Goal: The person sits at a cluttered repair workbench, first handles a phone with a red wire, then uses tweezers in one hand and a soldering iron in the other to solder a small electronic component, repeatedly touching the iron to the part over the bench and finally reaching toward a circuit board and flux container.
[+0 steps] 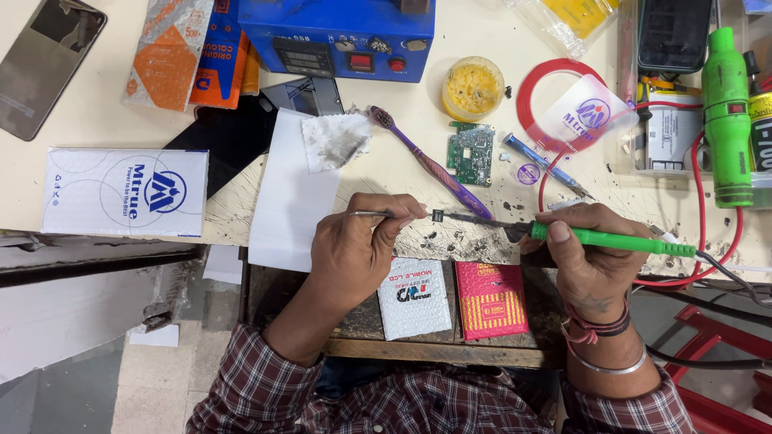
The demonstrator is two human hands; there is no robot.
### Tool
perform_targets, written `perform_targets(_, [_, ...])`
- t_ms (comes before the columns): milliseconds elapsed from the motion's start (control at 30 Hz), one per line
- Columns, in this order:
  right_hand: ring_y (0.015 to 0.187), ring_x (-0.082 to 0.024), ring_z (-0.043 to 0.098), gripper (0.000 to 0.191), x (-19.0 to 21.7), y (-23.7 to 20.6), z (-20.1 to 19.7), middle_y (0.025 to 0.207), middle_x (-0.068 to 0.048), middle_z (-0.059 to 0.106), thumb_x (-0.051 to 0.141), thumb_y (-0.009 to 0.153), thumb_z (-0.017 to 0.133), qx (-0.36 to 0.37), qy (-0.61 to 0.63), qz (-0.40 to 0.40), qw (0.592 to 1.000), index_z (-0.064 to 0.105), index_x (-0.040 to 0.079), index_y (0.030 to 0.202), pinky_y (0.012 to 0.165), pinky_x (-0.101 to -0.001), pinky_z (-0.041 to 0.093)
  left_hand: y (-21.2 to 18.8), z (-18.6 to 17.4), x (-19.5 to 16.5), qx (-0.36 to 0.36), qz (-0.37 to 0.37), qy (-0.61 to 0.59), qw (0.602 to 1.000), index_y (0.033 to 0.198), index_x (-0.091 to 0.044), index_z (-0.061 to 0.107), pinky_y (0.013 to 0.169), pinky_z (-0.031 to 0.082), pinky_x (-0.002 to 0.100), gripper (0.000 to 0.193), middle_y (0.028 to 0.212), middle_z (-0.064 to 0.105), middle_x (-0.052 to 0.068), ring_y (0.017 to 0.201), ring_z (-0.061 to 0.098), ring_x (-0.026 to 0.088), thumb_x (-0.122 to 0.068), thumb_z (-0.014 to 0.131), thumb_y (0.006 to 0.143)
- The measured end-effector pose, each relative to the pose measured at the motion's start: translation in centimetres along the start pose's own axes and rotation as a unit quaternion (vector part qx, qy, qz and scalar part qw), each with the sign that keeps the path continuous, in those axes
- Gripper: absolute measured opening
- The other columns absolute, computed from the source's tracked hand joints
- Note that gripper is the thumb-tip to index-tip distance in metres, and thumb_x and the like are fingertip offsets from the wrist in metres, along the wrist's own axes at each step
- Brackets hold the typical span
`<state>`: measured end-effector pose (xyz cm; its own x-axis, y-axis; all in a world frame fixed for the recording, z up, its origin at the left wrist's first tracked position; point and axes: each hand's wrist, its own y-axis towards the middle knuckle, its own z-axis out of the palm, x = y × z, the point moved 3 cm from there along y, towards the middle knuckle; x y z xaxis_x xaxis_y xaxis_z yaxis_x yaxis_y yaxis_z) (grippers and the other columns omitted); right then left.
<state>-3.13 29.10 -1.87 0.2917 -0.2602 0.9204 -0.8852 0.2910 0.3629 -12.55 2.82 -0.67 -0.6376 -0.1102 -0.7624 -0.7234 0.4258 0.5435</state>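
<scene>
Head view, left fingers (384, 219) pinching tweezers (371, 214) on small chip (437, 215), right fingers (563, 233) gripping green soldering iron (611, 239), tip touching chip

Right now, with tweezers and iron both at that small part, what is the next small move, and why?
Probably hold the tip on a moment longer. The left hand pinches tweezers that grip a small dark component, and the right hand holds the green soldering iron with its tip at that part, above the scorched bench edge.

L hand (354, 245) w/ tweezers (384, 214) pinching small black part (437, 215); R hand (587, 253) w/ green soldering iron (599, 238) tip on it.
</scene>
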Motion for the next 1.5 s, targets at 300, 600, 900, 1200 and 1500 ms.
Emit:
perform_targets(300, [0.065, -0.015, 0.073, 0.02, -0.04, -0.03, 0.03, 0.082, -0.012, 0.072, 0.013, 0.108, 0.068, 0.002, 0.007, -0.003, 1.0, 0.068, -0.005, 0.101, 0.061, -0.0232, 0.059, 0.1, -0.06, -0.14, 0.009, 0.001, 0.037, 0.999, 0.115, -0.006, 0.043, 0.076, 0.065, 0.029, 0.027, 0.107, 0.076, 0.009, 0.098, 0.08, 0.02, 0.001, 0.066, 0.102])
perform_targets(600, [0.064, -0.015, 0.072, 0.021, -0.26, -0.14, -0.08, 0.081, -0.011, 0.071, 0.015, 0.108, 0.069, 0.001, 0.018, 0.009, 1.0, 0.069, -0.005, 0.101, 0.059, -0.0234, 0.059, -0.07, 0.14, 0.06, 0.002, 0.019, 0.065, 0.998, 0.114, -0.007, 0.045, 0.072, 0.065, 0.027, 0.026, 0.109, 0.075, 0.006, 0.095, 0.08, 0.02, -0.003, 0.067, 0.102])
perform_targets(900, [0.065, -0.016, 0.072, 0.019, -0.43, -0.21, -0.14, 0.082, -0.012, 0.072, 0.013, 0.108, 0.069, 0.001, 0.02, 0.015, 1.0, 0.069, -0.005, 0.102, 0.06, -0.0235, 0.059, -0.12, 0.02, -0.17, 0.0, 0.018, 0.075, 0.997, 0.114, -0.007, 0.046, 0.071, 0.064, 0.027, 0.024, 0.107, 0.075, 0.005, 0.094, 0.08, 0.019, -0.004, 0.067, 0.102])
perform_targets(1200, [0.064, -0.017, 0.073, 0.02, -0.44, 0.02, -0.2, 0.082, -0.011, 0.071, 0.014, 0.106, 0.069, 0.0, 0.04, 0.039, 0.998, 0.069, -0.005, 0.101, 0.06, -0.0259, 0.06, -0.05, 0.09, -0.3, 0.007, 0.031, 0.114, 0.993, 0.114, -0.007, 0.042, 0.062, 0.06, 0.028, 0.027, 0.107, 0.076, 0.004, 0.082, 0.078, 0.018, -0.007, 0.067, 0.104])
perform_targets(1500, [0.066, -0.017, 0.073, 0.02, -0.31, 0.14, 0.0, 0.083, -0.012, 0.072, 0.014, 0.107, 0.07, 0.001, 0.042, 0.03, 0.999, 0.069, -0.005, 0.102, 0.063, -0.0269, 0.061, -0.04, 0.01, -0.37, 0.008, 0.036, 0.114, 0.993, 0.116, -0.007, 0.042, 0.062, 0.06, 0.028, 0.027, 0.105, 0.077, 0.003, 0.084, 0.079, 0.019, -0.008, 0.066, 0.104])
